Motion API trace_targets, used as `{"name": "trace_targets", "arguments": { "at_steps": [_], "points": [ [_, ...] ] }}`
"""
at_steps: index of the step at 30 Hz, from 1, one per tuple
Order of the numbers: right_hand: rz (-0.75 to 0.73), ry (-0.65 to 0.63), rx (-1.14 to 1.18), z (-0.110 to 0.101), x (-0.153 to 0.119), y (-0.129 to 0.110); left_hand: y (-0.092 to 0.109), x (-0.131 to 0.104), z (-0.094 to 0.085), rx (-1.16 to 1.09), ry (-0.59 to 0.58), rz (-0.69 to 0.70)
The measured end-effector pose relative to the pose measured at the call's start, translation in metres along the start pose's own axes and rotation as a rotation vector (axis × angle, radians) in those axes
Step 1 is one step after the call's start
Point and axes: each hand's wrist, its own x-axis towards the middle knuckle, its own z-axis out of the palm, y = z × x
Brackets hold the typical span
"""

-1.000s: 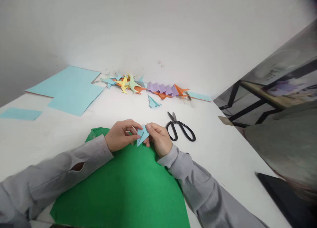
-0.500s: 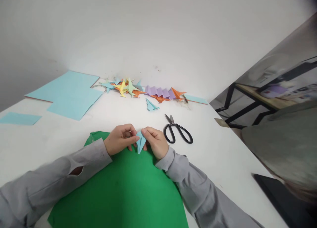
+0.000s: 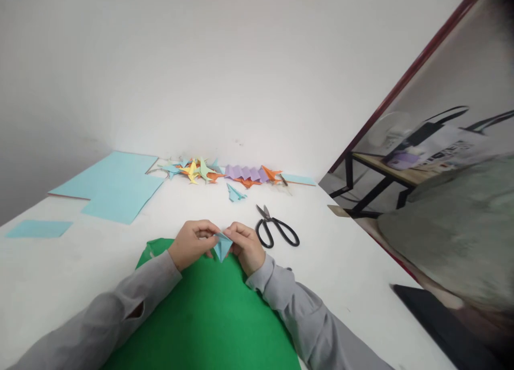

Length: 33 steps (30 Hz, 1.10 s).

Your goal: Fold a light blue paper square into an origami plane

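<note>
A small folded blue paper (image 3: 223, 247) with its point downward is held between both hands above the green cloth (image 3: 204, 316). My left hand (image 3: 195, 244) pinches its left edge, and my right hand (image 3: 246, 245) grips its upper right side. Black-handled scissors (image 3: 277, 227) lie on the white table just right of my right hand, blades pointing up and left. Beyond the hands lies a small blue folded piece (image 3: 235, 194).
Colourful folded paper figures (image 3: 196, 171) and a purple pleated strip (image 3: 246, 173) lie along the wall. Large blue sheets (image 3: 116, 185) and a smaller sheet (image 3: 39, 228) are at left. A dark flat object (image 3: 437, 322) lies at the right edge.
The view has tilted up, so the table things appear lower. The blue paper's top has spread wider between my fingers. Both hands still hold it.
</note>
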Motion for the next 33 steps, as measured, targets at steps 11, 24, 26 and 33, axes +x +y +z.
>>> {"name": "trace_targets", "arguments": {
  "at_steps": [11, 24, 26, 33],
  "points": [
    [-0.035, 0.103, -0.033, 0.007, 0.023, -0.001, -0.002, 0.024, 0.003, 0.001, 0.347, -0.057],
    [-0.188, 0.065, -0.604, 0.008, 0.02, 0.004, -0.019, 0.023, 0.0, 0.021, 0.291, -0.001],
    [-0.189, 0.052, -0.55, 0.006, 0.018, 0.003, -0.017, 0.023, 0.0, 0.0, 0.241, 0.007],
    [-0.118, 0.023, -0.369, 0.0, 0.016, 0.001, -0.014, 0.026, -0.006, -0.18, 0.206, -0.16]
  ]
}}
